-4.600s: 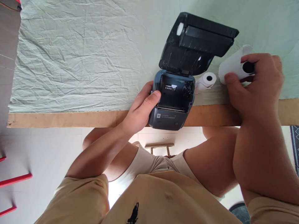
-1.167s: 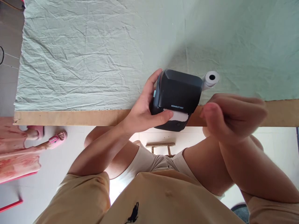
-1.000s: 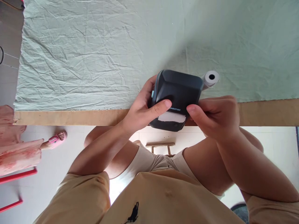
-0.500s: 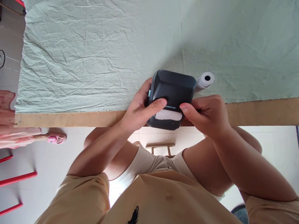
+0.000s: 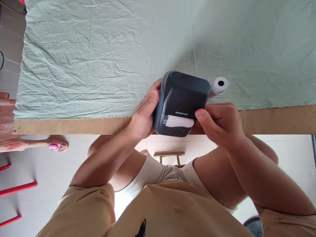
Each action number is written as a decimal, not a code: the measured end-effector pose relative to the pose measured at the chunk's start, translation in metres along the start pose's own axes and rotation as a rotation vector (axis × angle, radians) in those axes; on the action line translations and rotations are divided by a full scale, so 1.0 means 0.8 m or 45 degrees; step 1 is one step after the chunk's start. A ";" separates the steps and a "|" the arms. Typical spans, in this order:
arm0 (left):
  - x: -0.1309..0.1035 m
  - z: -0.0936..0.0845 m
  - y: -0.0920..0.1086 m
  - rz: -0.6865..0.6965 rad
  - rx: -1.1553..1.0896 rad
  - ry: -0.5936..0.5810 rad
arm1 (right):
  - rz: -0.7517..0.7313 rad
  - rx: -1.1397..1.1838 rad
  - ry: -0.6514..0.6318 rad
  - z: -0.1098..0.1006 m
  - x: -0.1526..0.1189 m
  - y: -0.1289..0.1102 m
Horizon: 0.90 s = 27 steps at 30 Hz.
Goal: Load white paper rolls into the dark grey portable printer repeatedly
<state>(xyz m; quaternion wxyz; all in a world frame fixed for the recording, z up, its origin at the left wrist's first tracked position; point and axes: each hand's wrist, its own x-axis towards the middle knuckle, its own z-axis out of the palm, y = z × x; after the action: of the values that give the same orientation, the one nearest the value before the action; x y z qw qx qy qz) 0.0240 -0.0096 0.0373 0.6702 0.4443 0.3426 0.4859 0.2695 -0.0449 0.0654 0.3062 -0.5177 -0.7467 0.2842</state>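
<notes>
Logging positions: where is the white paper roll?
Head view, right of centre: the white paper roll is on pale green cloth, beside the dark boxy plastic printer.

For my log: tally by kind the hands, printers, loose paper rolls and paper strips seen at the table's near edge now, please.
Left hand and right hand: 2 hands
Printer, lid shut: 1
Loose paper roll: 1
Paper strip sticking out: 1
Total: 5

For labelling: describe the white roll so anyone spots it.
Find the green cloth, then the dark printer at its near edge. The white roll is just right of it. Unlike the printer's flat paper strip, it shows a round, dark-centred end.
</notes>
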 end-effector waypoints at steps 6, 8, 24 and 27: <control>-0.003 0.005 0.004 -0.122 -0.010 0.032 | -0.030 0.151 -0.023 -0.002 0.004 -0.006; -0.004 0.002 0.001 -0.120 -0.038 0.020 | -0.045 0.171 -0.008 -0.001 0.003 -0.004; 0.000 0.005 0.007 -0.165 -0.058 0.054 | -0.048 0.074 0.099 -0.004 -0.001 -0.017; -0.002 0.000 0.003 -0.210 -0.147 -0.042 | -0.179 -0.010 0.259 0.000 -0.008 -0.016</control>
<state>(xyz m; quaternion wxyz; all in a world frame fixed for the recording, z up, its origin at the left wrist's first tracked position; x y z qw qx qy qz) 0.0227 -0.0107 0.0399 0.7380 0.3832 0.3383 0.4406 0.2639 -0.0544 0.0739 0.3975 -0.4912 -0.7474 0.2053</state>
